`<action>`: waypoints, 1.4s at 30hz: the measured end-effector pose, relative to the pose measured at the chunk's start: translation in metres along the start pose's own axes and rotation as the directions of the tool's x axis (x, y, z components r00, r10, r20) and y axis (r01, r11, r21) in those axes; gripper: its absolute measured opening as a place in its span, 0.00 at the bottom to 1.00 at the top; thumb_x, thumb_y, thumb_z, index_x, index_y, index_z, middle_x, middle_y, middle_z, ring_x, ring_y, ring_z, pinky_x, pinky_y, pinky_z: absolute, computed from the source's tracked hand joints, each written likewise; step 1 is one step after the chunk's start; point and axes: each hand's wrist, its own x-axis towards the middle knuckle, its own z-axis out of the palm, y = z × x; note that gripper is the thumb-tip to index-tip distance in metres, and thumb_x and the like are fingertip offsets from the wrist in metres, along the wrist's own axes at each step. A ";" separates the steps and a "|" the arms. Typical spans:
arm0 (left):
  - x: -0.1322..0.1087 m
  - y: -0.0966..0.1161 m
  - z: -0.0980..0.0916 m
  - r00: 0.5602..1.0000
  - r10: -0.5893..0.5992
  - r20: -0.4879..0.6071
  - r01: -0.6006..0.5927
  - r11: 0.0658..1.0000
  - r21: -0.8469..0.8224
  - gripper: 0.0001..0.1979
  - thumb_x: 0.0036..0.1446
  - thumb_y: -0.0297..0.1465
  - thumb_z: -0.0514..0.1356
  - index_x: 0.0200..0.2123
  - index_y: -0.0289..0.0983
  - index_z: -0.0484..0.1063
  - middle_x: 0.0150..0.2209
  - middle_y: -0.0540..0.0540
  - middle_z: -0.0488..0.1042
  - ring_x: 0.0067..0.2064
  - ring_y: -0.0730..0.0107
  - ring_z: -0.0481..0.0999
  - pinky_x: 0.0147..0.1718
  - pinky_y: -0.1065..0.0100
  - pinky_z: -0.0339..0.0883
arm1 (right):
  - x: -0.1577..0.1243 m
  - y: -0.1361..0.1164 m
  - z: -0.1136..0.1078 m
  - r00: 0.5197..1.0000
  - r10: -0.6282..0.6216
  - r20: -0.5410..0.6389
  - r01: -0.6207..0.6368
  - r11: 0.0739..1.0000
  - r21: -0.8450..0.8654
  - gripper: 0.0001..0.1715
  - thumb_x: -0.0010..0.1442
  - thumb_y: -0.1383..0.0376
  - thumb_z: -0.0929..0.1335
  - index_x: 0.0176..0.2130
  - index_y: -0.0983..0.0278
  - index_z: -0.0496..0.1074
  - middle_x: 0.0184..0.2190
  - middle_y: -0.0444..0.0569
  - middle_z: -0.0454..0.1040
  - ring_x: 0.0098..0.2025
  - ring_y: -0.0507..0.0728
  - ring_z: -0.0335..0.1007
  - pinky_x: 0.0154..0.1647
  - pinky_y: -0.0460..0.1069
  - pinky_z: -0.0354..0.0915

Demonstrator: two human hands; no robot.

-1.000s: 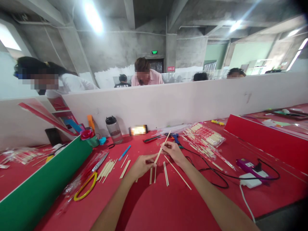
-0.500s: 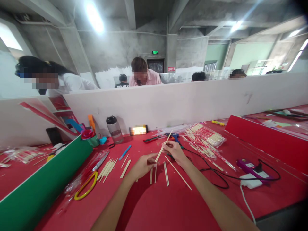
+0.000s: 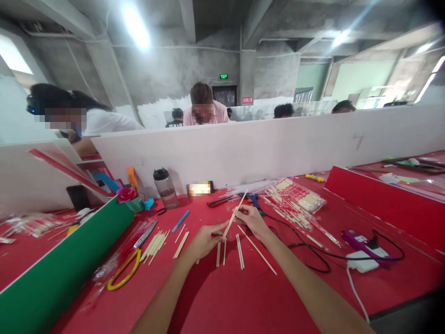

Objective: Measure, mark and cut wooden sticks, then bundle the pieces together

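Both my hands hold one long wooden stick (image 3: 237, 207) slanted above the red table (image 3: 243, 301). My left hand (image 3: 203, 240) pinches its lower end and my right hand (image 3: 252, 219) pinches it higher up. Under my hands lie short cut sticks (image 3: 239, 245) and one long stick (image 3: 257, 250). A further heap of cut sticks (image 3: 155, 243) lies to the left.
Yellow-handled scissors (image 3: 127, 266) and a green board (image 3: 52, 273) are at the left. A bottle (image 3: 165, 187) and a phone (image 3: 200, 188) stand by the white partition (image 3: 278, 144). Packs of wrapped chopsticks (image 3: 295, 197), a black cable (image 3: 313, 255) and a purple glue gun (image 3: 361, 241) lie to the right. People sit beyond the partition.
My hands and the stick have hardly shifted. The person at the far left has moved slightly right behind the partition.
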 end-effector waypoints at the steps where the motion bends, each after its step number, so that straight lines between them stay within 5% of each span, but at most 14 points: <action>1: 0.000 -0.003 0.000 1.000 -0.010 0.001 0.010 1.000 -0.017 0.30 0.58 0.35 0.60 0.63 0.35 0.63 0.41 0.42 0.81 0.42 0.61 0.80 0.46 0.65 0.68 | 0.000 0.000 0.000 1.000 0.002 0.003 -0.002 1.000 0.000 0.21 0.42 0.54 0.79 0.30 0.66 0.76 0.25 0.44 0.74 0.28 0.51 0.71 0.37 0.48 0.73; 8: 0.004 -0.017 0.003 0.999 -0.043 -0.033 0.042 0.998 -0.044 0.29 0.54 0.33 0.63 0.60 0.37 0.67 0.41 0.44 0.82 0.41 0.62 0.78 0.47 0.63 0.69 | -0.003 -0.002 0.002 1.000 0.008 0.026 -0.008 1.000 0.004 0.21 0.40 0.54 0.79 0.29 0.66 0.76 0.25 0.43 0.74 0.29 0.51 0.71 0.37 0.49 0.73; 19: 0.000 0.019 0.008 0.998 -0.069 -0.009 0.066 0.977 -0.201 0.28 0.59 0.42 0.59 0.59 0.35 0.67 0.40 0.40 0.79 0.40 0.63 0.78 0.41 0.64 0.70 | -0.008 -0.001 0.014 0.998 -0.043 0.045 0.045 0.998 -0.047 0.19 0.44 0.52 0.77 0.29 0.64 0.76 0.26 0.45 0.75 0.29 0.54 0.72 0.37 0.51 0.73; 26: 0.008 0.005 0.017 0.970 -0.243 -0.025 0.216 0.900 -0.378 0.30 0.57 0.51 0.56 0.49 0.31 0.72 0.39 0.39 0.79 0.30 0.67 0.78 0.33 0.65 0.73 | -0.011 0.014 0.023 0.985 -0.094 0.145 0.116 0.982 -0.151 0.16 0.49 0.54 0.75 0.30 0.64 0.77 0.26 0.46 0.77 0.29 0.55 0.73 0.34 0.49 0.69; 33: 0.009 0.000 0.017 0.967 -0.254 0.006 0.237 0.893 -0.382 0.32 0.54 0.54 0.57 0.45 0.30 0.73 0.36 0.40 0.79 0.28 0.69 0.78 0.31 0.67 0.71 | -0.014 0.008 0.025 0.980 -0.100 0.174 0.132 0.974 -0.182 0.16 0.50 0.53 0.74 0.28 0.64 0.77 0.23 0.46 0.76 0.25 0.53 0.71 0.31 0.48 0.68; 42: 0.003 0.014 0.010 0.945 -0.313 0.097 0.322 0.829 -0.457 0.30 0.52 0.52 0.61 0.42 0.29 0.75 0.36 0.38 0.80 0.28 0.72 0.76 0.31 0.69 0.69 | -0.011 0.009 0.022 0.997 -0.020 0.069 0.027 0.995 -0.100 0.20 0.45 0.52 0.77 0.31 0.64 0.78 0.27 0.46 0.77 0.27 0.53 0.72 0.35 0.49 0.70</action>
